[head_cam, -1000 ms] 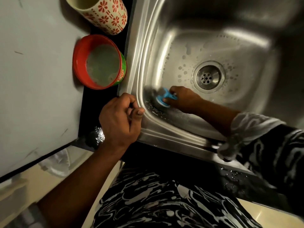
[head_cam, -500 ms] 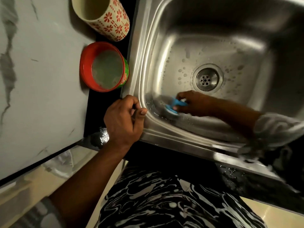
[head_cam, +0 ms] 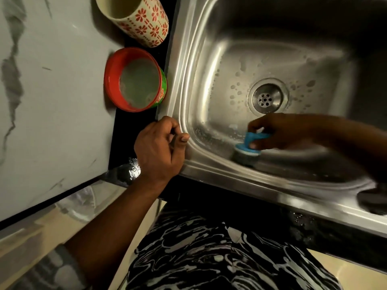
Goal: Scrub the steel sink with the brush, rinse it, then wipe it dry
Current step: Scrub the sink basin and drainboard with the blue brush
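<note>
Sink: right hand pinches brush, bristles below grip; left hand fisted on rim.

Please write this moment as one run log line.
stage: scrubbing | right hand: grips brush on sink floor, near front wall | left hand: fingers curled, rests on sink rim corner | rinse, wipe: not yet done

Single head-worn wide-angle view, steeply down and close over the sink and the counter beside.

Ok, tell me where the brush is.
Head view: the brush is inside the sink, gripped by the right hand, at the foot of the near wall, just this side of the drain.
</note>
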